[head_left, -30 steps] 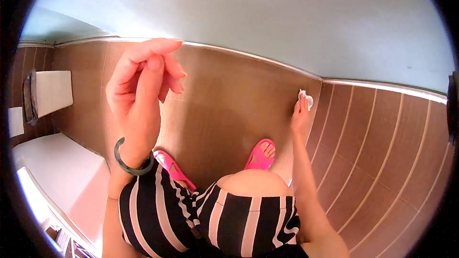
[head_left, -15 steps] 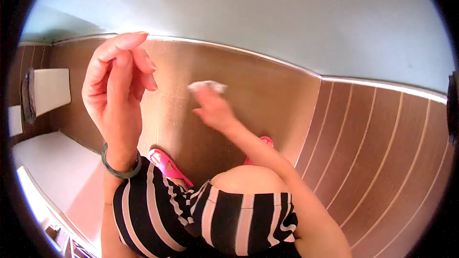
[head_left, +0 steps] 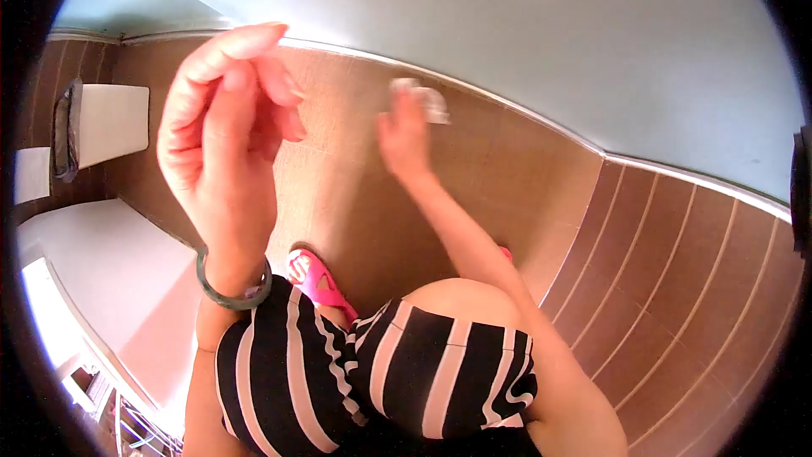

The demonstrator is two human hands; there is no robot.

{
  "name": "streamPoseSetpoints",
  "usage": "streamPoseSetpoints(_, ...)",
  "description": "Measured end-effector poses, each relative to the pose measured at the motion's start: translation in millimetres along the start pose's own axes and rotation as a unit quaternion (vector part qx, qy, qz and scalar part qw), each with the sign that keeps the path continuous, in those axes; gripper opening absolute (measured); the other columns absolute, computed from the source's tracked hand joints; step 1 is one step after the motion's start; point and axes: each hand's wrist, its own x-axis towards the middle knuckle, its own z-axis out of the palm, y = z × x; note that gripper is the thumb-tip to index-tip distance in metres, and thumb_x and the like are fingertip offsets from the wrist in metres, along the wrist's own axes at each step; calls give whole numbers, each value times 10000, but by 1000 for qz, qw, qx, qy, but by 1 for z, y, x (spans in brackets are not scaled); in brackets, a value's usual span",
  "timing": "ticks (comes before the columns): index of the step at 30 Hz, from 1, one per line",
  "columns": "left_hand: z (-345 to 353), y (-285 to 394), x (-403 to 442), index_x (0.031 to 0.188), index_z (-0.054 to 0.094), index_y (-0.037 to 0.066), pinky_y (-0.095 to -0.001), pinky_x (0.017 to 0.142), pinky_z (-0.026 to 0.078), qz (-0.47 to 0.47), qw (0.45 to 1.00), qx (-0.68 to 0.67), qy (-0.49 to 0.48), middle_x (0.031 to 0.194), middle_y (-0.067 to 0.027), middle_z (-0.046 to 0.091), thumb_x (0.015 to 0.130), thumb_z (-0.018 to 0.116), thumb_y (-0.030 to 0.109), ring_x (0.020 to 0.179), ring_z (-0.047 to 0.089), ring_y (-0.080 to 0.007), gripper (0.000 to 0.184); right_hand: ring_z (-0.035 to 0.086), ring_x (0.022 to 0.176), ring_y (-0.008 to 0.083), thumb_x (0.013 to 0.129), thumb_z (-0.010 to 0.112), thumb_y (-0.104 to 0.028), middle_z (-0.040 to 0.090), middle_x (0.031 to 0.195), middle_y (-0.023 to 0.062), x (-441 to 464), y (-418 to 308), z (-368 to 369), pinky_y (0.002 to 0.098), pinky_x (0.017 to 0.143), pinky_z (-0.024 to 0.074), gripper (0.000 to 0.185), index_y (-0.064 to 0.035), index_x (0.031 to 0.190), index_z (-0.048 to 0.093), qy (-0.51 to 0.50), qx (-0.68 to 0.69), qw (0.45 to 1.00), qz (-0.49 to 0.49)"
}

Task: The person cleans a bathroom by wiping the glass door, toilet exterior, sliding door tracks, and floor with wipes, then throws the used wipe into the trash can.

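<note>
White cloth [head_left: 435, 107] | right hand [head_left: 407, 137] holding | left hand [head_left: 227, 123] loosely curled | wall [head_left: 524, 34] near, pink sandal [head_left: 318, 280]

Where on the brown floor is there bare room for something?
Bare floor lies between the right hand and lined tiles; a narrower patch lies between that and the left hand. Crowded: around the pink slipper and striped clothing.

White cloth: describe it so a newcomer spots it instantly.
Over the brown floor, near the pale wall, find the right hand. The white cloth sits at its far end. Unlike the boxy white bin at the left, it is small and crumpled.
</note>
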Motion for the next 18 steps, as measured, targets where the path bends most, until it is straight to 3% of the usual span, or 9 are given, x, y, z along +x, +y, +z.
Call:
streamPoseSetpoints(2, -3, 3, 0, 1134, 604, 4, -186, 542, 338, 13, 1000, 3, 7, 773, -19, 523, 982, 434, 89, 609, 428, -71, 244, 349, 1338, 380, 832, 647, -268, 415, 1393, 242, -10, -69, 17, 443, 1143, 227, 660, 32, 1367, 405, -145, -78, 982, -94)
streamPoseSetpoints(5, 0, 4, -1, 1141, 603, 4, -187, 554, 336, 5, 1000, -2, -2, 777, -16, 516, 983, 434, 89, 621, 426, -72, 247, 371, 1321, 379, 797, 685, -315, 435, 1374, 217, -50, -52, 38, 450, 1133, 249, 732, 16, 1378, 387, -148, -25, 958, -242)
streamPoseSetpoints(6, 2, 4, -2, 1141, 603, 4, -187, 554, 336, 2, 1000, -4, -4, 777, -16, 516, 983, 434, 89, 621, 426, -72, 247, 371, 1321, 379, 797, 685, -315, 435, 1374, 217, -49, -40, 29, 450, 1133, 249, 732, 16, 1378, 387, -149, -27, 959, -239)
streamPoseSetpoints(10, 9, -5, -1, 1131, 614, 6, -170, 550, 360, -1, 1000, -9, -3, 775, -20, 549, 986, 435, 83, 610, 457, -60, 243, 342, 1354, 366, 779, 709, -217, 399, 1442, 183, -59, 51, -92, 435, 1128, 272, 697, -34, 1387, 422, -58, -198, 972, -115)
streamPoseSetpoints(12, 11, -7, 1, 1119, 625, 10, -151, 535, 381, 5, 1000, -14, 6, 772, -27, 584, 989, 437, 78, 591, 488, -47, 239, 345, 1357, 343, 801, 666, -135, 394, 1445, 195, -93, 91, -168, 418, 1133, 260, 667, 6, 1394, 394, -28, -260, 965, 38)
streamPoseSetpoints(13, 12, -7, 4, 1119, 626, 12, -149, 532, 375, 11, 1000, -14, -11, 772, -26, 585, 989, 439, 82, 591, 488, -45, 238, 326, 1366, 341, 813, 629, -85, 365, 1467, 193, -108, 111, -201, 413, 1144, 230, 667, 15, 1413, 357, 20, -201, 974, 99)
streamPoseSetpoints(14, 13, -7, 5, 1119, 627, 14, -148, 529, 368, 17, 999, -13, -26, 772, -26, 586, 989, 441, 87, 592, 489, -44, 238, 282, 1388, 339, 839, 581, -61, 328, 1492, 187, -136, 153, -225, 414, 1160, 177, 661, 15, 1437, 310, 58, -274, 951, 131)
streamPoseSetpoints(16, 11, -5, 4, 1120, 627, 16, -147, 529, 362, 8, 1000, -14, -27, 775, -24, 586, 988, 444, 92, 593, 488, -44, 238, 196, 1424, 342, 910, 504, -136, 257, 1523, 199, -140, 149, -241, 403, 1175, 103, 615, 18, 1454, 263, 97, -299, 916, 249)
streamPoseSetpoints(18, 12, -10, 4, 1117, 629, 17, -146, 539, 370, 16, 999, -40, -22, 778, -21, 586, 988, 442, 91, 601, 489, -44, 238, 382, 1297, 350, 941, 436, -179, 434, 1388, 210, -129, 141, -193, 397, 1105, 257, 510, 15, 1407, 357, 190, -285, 913, 221)
